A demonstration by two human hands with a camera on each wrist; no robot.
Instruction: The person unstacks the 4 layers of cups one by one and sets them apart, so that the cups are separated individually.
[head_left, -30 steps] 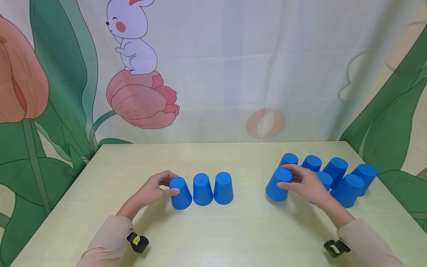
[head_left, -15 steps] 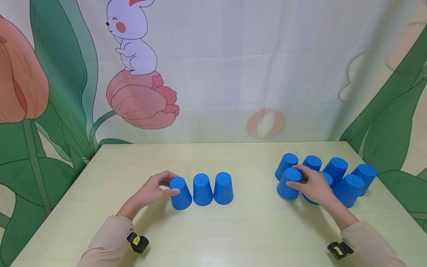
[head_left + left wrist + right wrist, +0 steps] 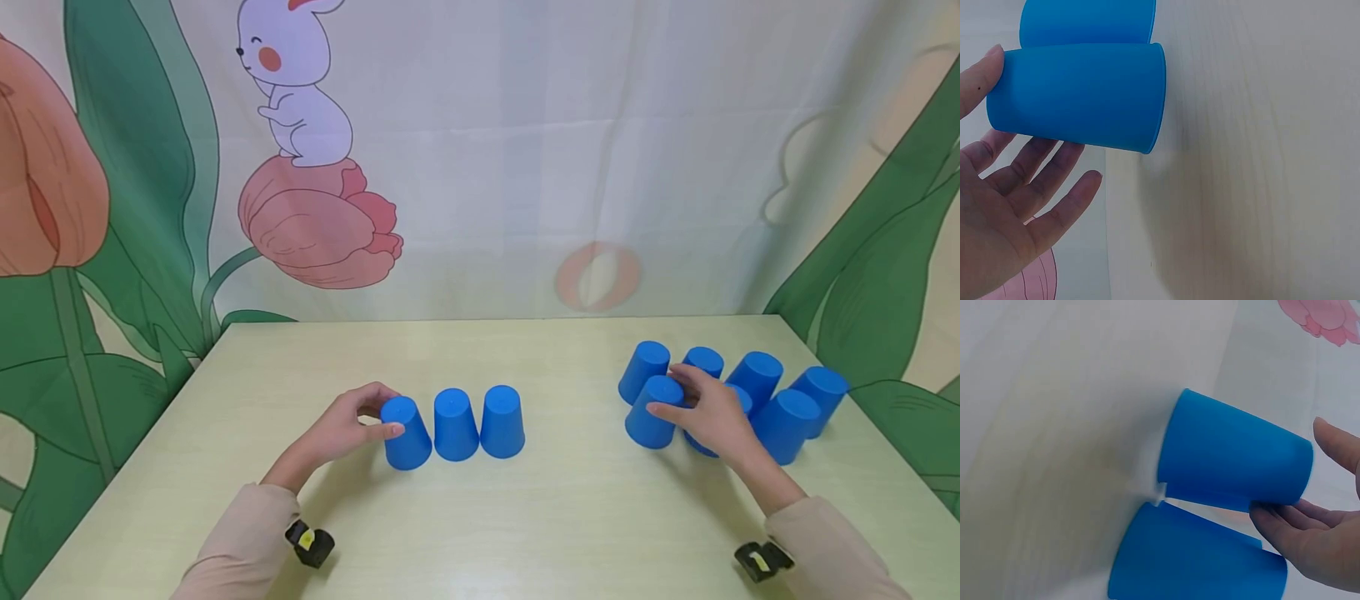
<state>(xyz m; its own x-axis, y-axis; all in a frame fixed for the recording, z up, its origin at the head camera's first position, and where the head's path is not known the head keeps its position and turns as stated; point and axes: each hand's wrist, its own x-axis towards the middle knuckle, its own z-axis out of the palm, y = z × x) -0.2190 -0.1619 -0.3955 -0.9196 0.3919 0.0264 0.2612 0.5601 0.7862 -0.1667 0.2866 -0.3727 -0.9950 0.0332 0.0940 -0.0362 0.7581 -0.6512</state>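
Observation:
At the left end of a row of upside-down blue cups, my left hand [image 3: 347,425] pinches the end cup [image 3: 410,437], thumb in front and fingers behind. The other two row cups [image 3: 455,429] stand close beside it. On the right, my right hand [image 3: 712,412] is around a blue cup [image 3: 651,421] at the front of a cluster. In the right wrist view its thumb [image 3: 1335,444] stands off this cup [image 3: 1235,450], while fingers touch its underside in that view. A neighbouring cup [image 3: 1197,562] sits close by.
Several more upside-down blue cups [image 3: 783,427] stand clustered at the table's right side, one partly hidden behind my right hand. The pale wooden table [image 3: 525,525] ends at a printed curtain [image 3: 487,208] with a rabbit and flowers.
My right hand has moved the cup to the right, up to the cluster; then its fingers have loosened and shifted slightly off it. The left hand and its row have stayed put.

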